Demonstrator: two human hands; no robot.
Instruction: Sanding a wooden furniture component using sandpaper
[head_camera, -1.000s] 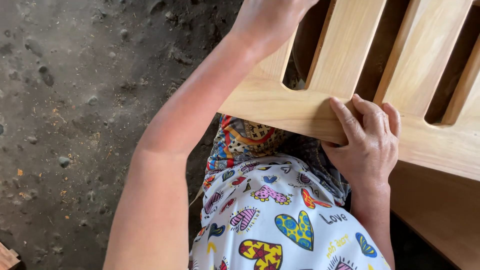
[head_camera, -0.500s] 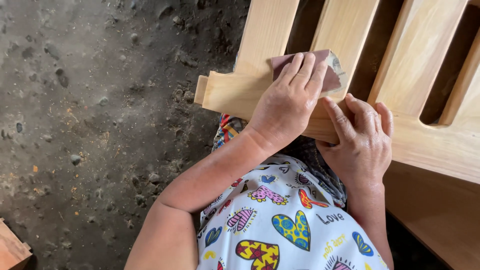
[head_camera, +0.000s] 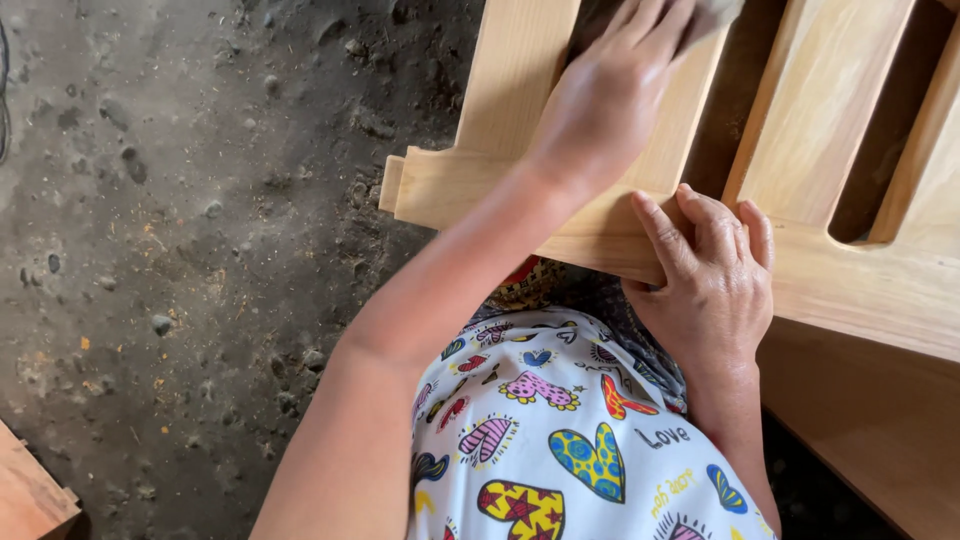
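Note:
A pale wooden slatted frame (head_camera: 850, 290) lies across my lap, with upright slats joined to a cross rail. My left hand (head_camera: 610, 90) reaches up over one slat (head_camera: 515, 70) and presses a brownish piece of sandpaper (head_camera: 716, 10) against it; only a corner of the paper shows at the top edge. My right hand (head_camera: 712, 275) grips the near edge of the cross rail, fingers curled over the top and thumb underneath. A heart-patterned cloth (head_camera: 560, 450) covers my lap below the frame.
Rough dark ground with small stones (head_camera: 180, 250) spreads to the left. A corner of another wooden piece (head_camera: 30, 495) shows at the bottom left. A flat wooden board (head_camera: 880, 430) lies beneath the frame at the lower right.
My left hand has slid with the sandpaper from the cross rail up along the slat, after coming down from the top a second ago. The right hand has kept its grip.

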